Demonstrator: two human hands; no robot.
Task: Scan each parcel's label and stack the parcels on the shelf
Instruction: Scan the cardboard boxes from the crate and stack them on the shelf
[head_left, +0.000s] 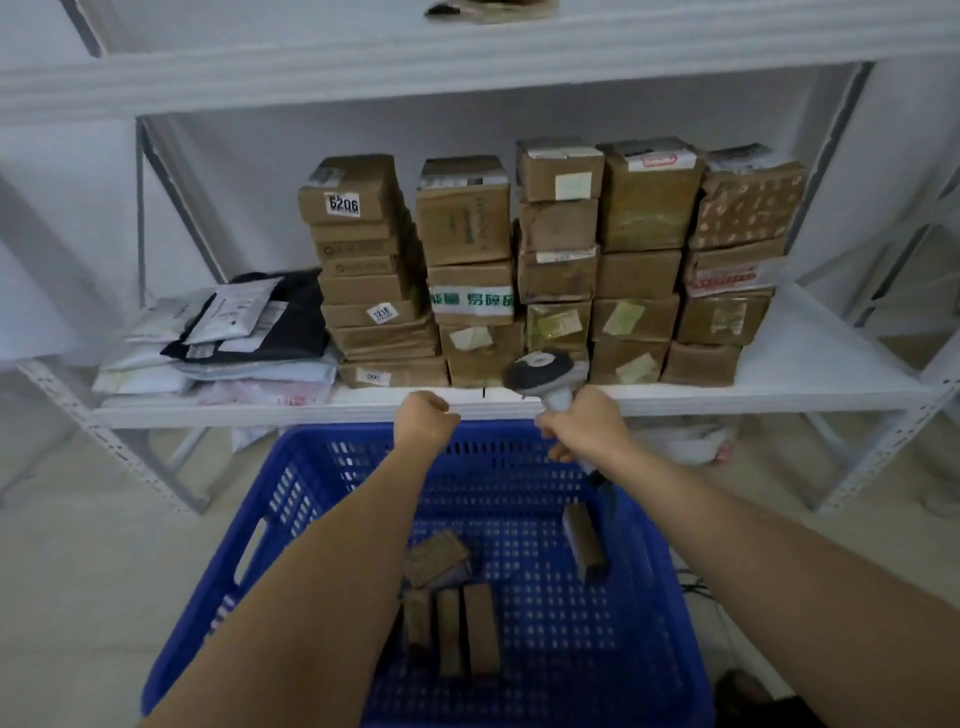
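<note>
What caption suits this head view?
Right hand grips grey handheld scanner before stacked brown cardboard parcels on white metal shelf; blue plastic crate below.

Light is soft, even and cool, casting a bluish tint on the white shelf with no hard shadows or glare; only faint shade sits under the boards and inside the crate. The whole picture is slightly blurred, so box labels barely read. Wide-angle distortion bows the shelf edges and stretches the forearms at the bottom.
</note>
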